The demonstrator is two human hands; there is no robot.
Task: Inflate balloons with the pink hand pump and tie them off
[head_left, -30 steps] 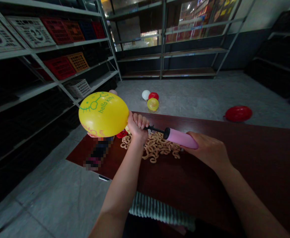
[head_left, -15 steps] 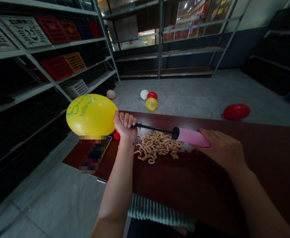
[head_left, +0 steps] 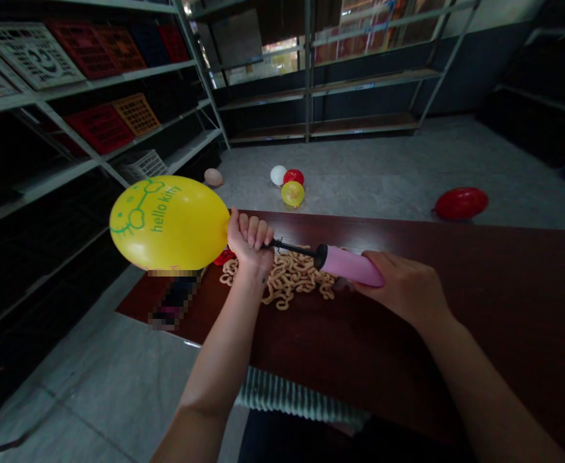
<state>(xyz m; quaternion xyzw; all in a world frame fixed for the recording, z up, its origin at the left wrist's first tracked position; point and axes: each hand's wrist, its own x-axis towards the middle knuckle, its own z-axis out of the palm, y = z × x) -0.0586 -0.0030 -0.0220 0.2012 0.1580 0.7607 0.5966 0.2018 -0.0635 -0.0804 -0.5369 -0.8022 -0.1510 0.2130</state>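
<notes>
An inflated yellow balloon [head_left: 171, 225] with green "hello kitty" print hangs at the left, its neck at my left hand [head_left: 251, 241]. My left hand is closed around that neck and the black end of a balloon pump; the nozzle is hidden inside the fingers. From there a thin black rod runs right into the pump's pink barrel [head_left: 347, 263]. My right hand [head_left: 403, 286] is wrapped around the barrel's far end. Beneath the pump, a pile of tan, curled pieces [head_left: 295, 276] lies on the dark red-brown table [head_left: 360, 360].
A partly blurred phone [head_left: 179, 296] lies at the table's left end, with a red item [head_left: 224, 256] behind my left wrist. On the floor beyond are a red balloon [head_left: 462, 203], a white balloon [head_left: 278, 175] and several others. Shelves with crates [head_left: 101, 128] stand left.
The pink barrel and my right hand have moved left toward my left hand, so less rod shows. The yellow balloon looks bigger. The view has tilted down slightly.
</notes>
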